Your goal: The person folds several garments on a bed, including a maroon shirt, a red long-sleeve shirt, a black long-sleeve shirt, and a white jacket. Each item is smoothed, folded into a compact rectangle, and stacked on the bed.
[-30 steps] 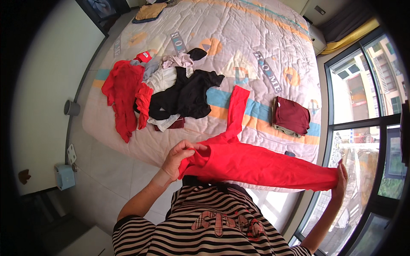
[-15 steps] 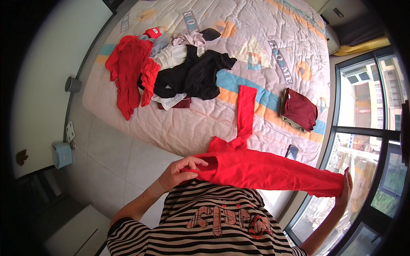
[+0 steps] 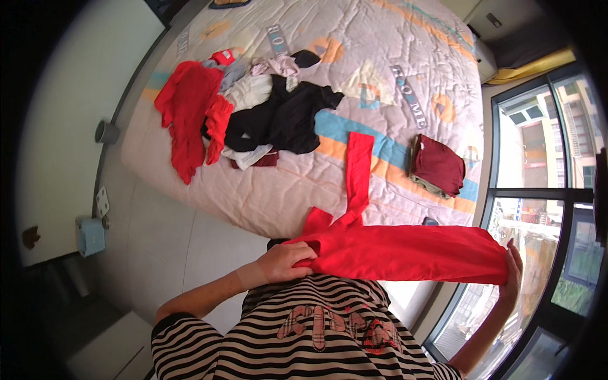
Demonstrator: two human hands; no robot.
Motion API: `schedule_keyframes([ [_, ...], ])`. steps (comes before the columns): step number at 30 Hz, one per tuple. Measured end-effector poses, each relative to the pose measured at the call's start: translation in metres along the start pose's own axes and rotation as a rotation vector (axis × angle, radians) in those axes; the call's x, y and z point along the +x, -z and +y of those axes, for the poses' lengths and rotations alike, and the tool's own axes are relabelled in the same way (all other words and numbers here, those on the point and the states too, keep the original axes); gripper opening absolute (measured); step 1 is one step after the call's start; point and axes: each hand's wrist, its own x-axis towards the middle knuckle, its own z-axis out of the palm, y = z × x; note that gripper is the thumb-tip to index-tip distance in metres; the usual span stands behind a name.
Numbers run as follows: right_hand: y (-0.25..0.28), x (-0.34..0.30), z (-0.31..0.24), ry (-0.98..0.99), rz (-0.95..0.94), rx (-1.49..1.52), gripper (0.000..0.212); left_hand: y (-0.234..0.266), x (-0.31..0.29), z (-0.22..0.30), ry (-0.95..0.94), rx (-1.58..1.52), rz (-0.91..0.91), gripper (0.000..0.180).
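A red long-sleeved top (image 3: 405,253) is stretched sideways in front of my body, folded into a long band. My left hand (image 3: 288,261) grips its left end, the fingertips tucked into the fabric. At the far right end my right hand (image 3: 514,269) holds the edge, fingers pointing up along it and the thumb hidden. One sleeve (image 3: 359,168) of the top runs away from me, flat on the bed. A shorter red fold (image 3: 316,220) sticks out near the left end.
The quilted bed (image 3: 266,202) carries a heap with a red garment (image 3: 187,120), a black garment (image 3: 288,117) and white cloth (image 3: 249,92). A folded maroon stack (image 3: 438,166) lies at right. Behind the top, a phone (image 3: 430,221) shows partly. Windows (image 3: 532,145) line the right side.
My left hand has moved slightly right and closed further into the left end, where an opening showed before. The band looks straighter, and it now covers most of the phone.
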Motion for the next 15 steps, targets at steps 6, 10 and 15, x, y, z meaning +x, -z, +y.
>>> schedule_keyframes([
  [6,-0.027,-0.018,-0.022,0.009,-0.156,-0.323,0.052,0.002,0.017,0.008,-0.086,0.069,0.131,0.025],
  [10,-0.032,-0.028,-0.031,-0.127,-0.260,-0.449,0.072,0.020,0.022,0.010,-0.107,0.021,0.287,0.024],
  [15,-0.028,-0.018,-0.023,-0.171,-0.270,-0.529,0.039,0.037,0.030,0.027,0.029,-0.026,0.233,0.024],
])
